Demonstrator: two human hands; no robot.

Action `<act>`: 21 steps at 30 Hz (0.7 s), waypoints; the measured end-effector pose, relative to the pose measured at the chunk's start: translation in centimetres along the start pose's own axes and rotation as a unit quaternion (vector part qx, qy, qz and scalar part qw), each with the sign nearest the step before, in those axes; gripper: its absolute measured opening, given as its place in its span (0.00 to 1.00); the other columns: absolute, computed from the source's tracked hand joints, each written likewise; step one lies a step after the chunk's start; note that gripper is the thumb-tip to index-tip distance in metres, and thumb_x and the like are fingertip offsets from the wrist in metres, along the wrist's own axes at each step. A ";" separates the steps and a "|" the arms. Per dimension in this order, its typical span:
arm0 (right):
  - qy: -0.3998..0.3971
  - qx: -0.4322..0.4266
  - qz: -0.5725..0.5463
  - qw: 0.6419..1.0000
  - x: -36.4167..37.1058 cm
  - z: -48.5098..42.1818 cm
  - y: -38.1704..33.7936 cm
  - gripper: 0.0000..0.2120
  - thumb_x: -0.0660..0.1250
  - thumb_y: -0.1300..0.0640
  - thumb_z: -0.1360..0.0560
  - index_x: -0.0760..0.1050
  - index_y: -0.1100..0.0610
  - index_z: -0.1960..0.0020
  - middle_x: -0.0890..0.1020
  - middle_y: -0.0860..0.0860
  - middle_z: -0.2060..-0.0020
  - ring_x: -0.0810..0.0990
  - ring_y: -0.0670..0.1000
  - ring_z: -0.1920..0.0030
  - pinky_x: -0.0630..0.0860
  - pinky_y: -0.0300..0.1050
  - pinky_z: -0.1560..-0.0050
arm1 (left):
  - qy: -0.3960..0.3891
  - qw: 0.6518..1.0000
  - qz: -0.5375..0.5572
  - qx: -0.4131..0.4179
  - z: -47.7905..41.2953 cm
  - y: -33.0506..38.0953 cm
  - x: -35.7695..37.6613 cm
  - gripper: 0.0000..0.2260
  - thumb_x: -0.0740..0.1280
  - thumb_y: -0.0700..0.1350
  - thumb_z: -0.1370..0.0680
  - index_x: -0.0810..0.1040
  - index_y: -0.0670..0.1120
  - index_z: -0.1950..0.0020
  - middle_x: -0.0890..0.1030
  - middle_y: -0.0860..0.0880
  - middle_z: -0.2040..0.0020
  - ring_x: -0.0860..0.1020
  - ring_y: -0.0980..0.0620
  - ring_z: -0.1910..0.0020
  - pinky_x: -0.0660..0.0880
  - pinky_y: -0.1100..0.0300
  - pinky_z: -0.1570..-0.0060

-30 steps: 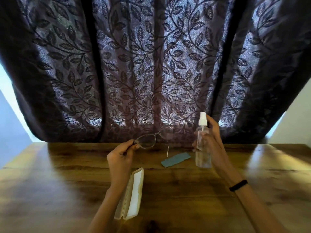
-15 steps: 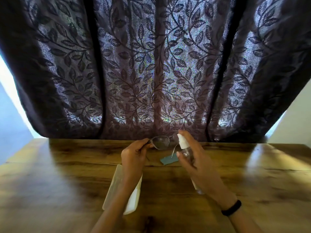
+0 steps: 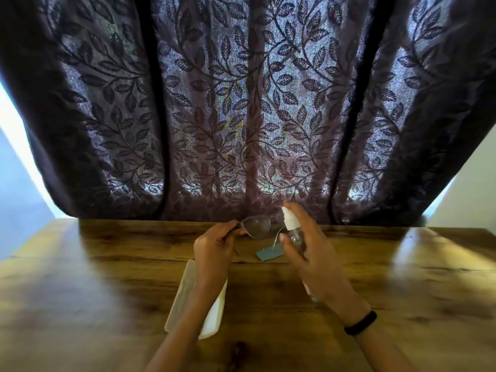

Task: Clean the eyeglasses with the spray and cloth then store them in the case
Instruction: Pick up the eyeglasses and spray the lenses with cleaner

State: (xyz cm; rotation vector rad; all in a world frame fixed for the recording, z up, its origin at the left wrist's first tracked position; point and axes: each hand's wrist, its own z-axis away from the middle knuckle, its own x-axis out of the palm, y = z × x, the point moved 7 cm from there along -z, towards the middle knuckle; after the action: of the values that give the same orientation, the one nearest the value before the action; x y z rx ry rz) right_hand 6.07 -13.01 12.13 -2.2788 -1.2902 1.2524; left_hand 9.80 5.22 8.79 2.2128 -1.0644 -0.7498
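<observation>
My left hand (image 3: pixel 214 245) pinches the eyeglasses (image 3: pixel 256 226) by their left end and holds them above the wooden table (image 3: pixel 107 277). My right hand (image 3: pixel 314 253) grips a clear spray bottle (image 3: pixel 292 232) with a white nozzle, tilted so the nozzle sits close to the right of the lens; a fingertip rests over the nozzle top. A small blue-grey cloth (image 3: pixel 269 252) lies on the table below the glasses. The white case (image 3: pixel 185 294) lies open on the table, partly hidden under my left forearm.
A dark curtain (image 3: pixel 241 116) with a leaf pattern hangs right behind the table's far edge. A black band (image 3: pixel 361 322) is on my right wrist. Bare wood lies to the left and right of my arms.
The bottle has tilted from upright and come left to the glasses. My left hand has brought the glasses right toward the nozzle. The view has tipped downward.
</observation>
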 end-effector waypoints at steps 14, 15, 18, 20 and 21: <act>0.091 0.109 -0.065 0.988 -3.0 0.1 6.5 0.32 0.63 0.53 0.25 0.50 0.48 0.27 0.72 0.52 0.46 0.72 0.49 0.52 0.72 0.45 0.50 | -0.002 1.000 0.017 0.000 0.1 0.2 -0.2 0.09 0.70 0.29 0.32 0.82 0.37 0.54 0.82 0.48 0.58 0.80 0.58 0.60 0.74 0.75 0.57; 0.090 0.127 -0.079 0.985 -2.9 0.2 7.1 0.33 0.63 0.55 0.25 0.50 0.51 0.27 0.71 0.55 0.46 0.73 0.52 0.51 0.72 0.50 0.48 | 0.001 1.000 0.019 -0.006 0.1 0.2 -0.2 0.10 0.70 0.28 0.32 0.82 0.37 0.54 0.81 0.49 0.58 0.79 0.60 0.59 0.73 0.76 0.56; 0.087 0.165 -0.097 0.978 -2.7 0.7 8.9 0.22 0.65 0.61 0.26 0.59 0.61 0.36 0.72 0.60 0.52 0.75 0.63 0.51 0.74 0.51 0.54 | 0.008 1.000 0.021 -0.017 0.2 -0.1 -0.4 0.11 0.70 0.27 0.33 0.82 0.36 0.54 0.80 0.50 0.57 0.78 0.61 0.57 0.73 0.76 0.55; 0.089 0.189 -0.082 0.974 -2.6 1.1 10.0 0.17 0.67 0.63 0.27 0.62 0.60 0.44 0.73 0.58 0.55 0.76 0.61 0.52 0.75 0.50 0.57 | 0.008 1.000 0.019 -0.020 0.2 -0.3 -0.5 0.11 0.69 0.26 0.33 0.82 0.36 0.53 0.80 0.50 0.57 0.80 0.58 0.58 0.73 0.76 0.55; 0.090 0.199 -0.076 0.973 -2.5 1.3 10.4 0.16 0.67 0.63 0.27 0.61 0.59 0.46 0.73 0.57 0.55 0.76 0.59 0.53 0.76 0.53 0.56 | 0.007 1.000 0.019 -0.022 0.2 -0.3 -0.5 0.11 0.69 0.26 0.33 0.82 0.37 0.53 0.80 0.50 0.57 0.80 0.57 0.58 0.73 0.76 0.54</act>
State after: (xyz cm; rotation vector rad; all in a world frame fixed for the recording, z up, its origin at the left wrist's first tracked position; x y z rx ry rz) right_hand 10.59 -21.31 6.89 -1.9221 -1.0212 1.1052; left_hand 9.53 5.77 8.53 2.1514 -1.0689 -0.7326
